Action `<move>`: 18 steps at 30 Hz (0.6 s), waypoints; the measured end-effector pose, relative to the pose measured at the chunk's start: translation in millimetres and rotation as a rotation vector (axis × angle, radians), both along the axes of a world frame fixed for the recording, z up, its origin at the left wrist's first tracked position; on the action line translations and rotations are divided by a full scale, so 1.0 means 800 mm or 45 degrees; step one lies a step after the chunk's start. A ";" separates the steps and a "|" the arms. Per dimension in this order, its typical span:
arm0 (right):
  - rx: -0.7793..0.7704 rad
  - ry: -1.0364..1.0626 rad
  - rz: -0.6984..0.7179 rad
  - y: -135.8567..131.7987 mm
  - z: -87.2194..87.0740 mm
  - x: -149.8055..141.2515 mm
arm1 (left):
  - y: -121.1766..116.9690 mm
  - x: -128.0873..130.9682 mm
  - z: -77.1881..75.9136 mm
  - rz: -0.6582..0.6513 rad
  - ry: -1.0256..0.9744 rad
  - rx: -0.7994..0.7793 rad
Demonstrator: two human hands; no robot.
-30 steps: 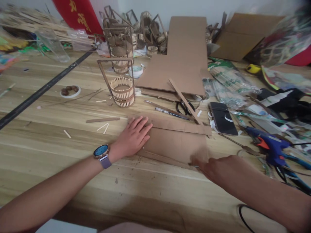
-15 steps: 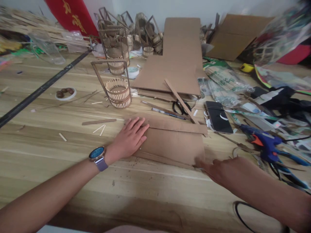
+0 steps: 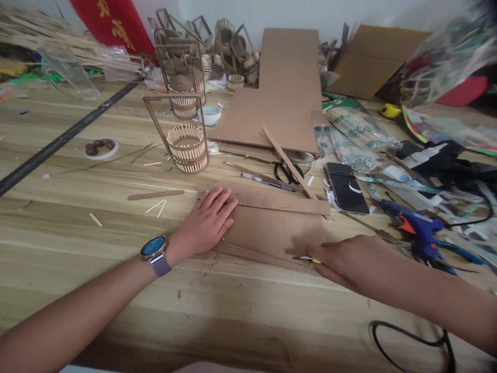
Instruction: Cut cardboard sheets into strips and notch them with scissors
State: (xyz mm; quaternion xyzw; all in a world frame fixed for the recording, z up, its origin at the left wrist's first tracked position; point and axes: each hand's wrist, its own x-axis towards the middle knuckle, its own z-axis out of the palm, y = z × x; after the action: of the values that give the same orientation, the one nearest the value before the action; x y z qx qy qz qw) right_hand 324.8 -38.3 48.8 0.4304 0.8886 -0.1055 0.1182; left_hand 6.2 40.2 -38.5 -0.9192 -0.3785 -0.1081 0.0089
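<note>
My left hand (image 3: 212, 217) lies flat with fingers spread on the left end of a brown cardboard sheet (image 3: 272, 228). Across the sheet's far side runs a cardboard strip (image 3: 287, 203), its left end near my fingertips. My right hand (image 3: 336, 259) is closed round a utility knife (image 3: 312, 259), of which a bit of yellow handle and the blade show. The blade points left, over the near right part of the sheet, close to its front edge; whether it touches the cardboard I cannot tell.
Beyond the sheet lie a pen (image 3: 267, 182), scissors (image 3: 285, 171) and a phone (image 3: 347, 187). A small stick basket (image 3: 188, 147) stands far left of them, with several more behind. A blue glue gun (image 3: 417, 228) and a black cable (image 3: 407, 339) are at right.
My right hand has moved left and slightly up along the sheet's near edge, and the knife blade now shows. My left hand stays in place.
</note>
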 end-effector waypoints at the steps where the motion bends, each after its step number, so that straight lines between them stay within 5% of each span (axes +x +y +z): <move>1: -0.050 -0.031 0.034 0.004 0.000 -0.012 | 0.000 0.000 0.001 0.002 -0.003 -0.003; 6: -0.111 -0.177 0.051 0.018 -0.006 -0.059 | 0.000 0.000 0.001 -0.003 -0.005 -0.005; 18: 0.059 -0.351 0.147 0.014 -0.008 -0.069 | 0.000 -0.001 -0.001 0.002 -0.037 0.000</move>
State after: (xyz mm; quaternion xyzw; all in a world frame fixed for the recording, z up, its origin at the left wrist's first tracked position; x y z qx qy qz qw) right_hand 269.3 -26.8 42.0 0.3916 0.8894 -0.0180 0.2351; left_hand 5.8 39.8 -39.6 -0.9173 -0.3793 -0.1213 0.0037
